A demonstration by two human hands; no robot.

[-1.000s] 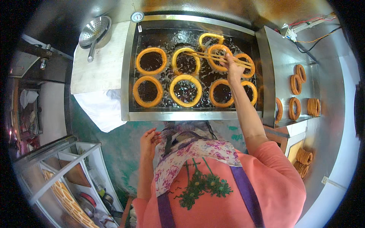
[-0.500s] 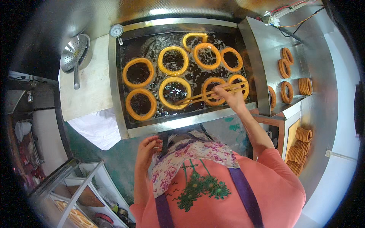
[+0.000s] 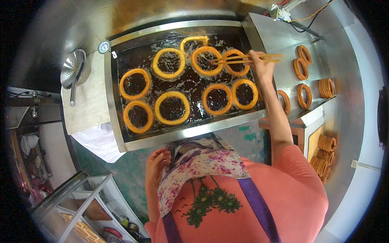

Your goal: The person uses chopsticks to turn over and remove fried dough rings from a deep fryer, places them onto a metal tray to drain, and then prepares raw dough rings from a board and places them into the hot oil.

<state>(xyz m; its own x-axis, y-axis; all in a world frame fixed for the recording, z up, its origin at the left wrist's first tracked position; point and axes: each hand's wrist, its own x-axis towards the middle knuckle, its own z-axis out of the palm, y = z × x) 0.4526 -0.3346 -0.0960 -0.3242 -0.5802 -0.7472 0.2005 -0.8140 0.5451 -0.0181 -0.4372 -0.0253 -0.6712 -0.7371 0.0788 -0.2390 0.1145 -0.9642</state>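
Note:
My right hand (image 3: 263, 68) grips a pair of long wooden chopsticks (image 3: 272, 56) over the fryer's right side. Their tips reach the dough ring (image 3: 194, 64) in the far row; whether they touch it is unclear. They cross above another ring (image 3: 237, 74) at the far right. Several golden rings float in the dark, bubbling oil, among them a paler ring (image 3: 157, 113) in the near row and an open, hook-shaped piece (image 3: 194, 39) at the back. Near my waist, beside the floral apron (image 3: 204, 164), my left hand (image 3: 157, 162) hangs loosely curled, with nothing visible in it.
The fryer's metal rim (image 3: 194, 130) runs before me, with a dial thermometer (image 3: 104, 47) at its far left corner. A perforated skimmer (image 3: 72, 69) lies on the left counter (image 3: 87, 103). Browned rings (image 3: 304, 96) stand in the metal tray (image 3: 283, 44) at right; more are stacked below.
My right hand and the chopsticks have moved from the near row to the far right. The near-row pale ring is apart from the tips now. The view has shifted slightly.

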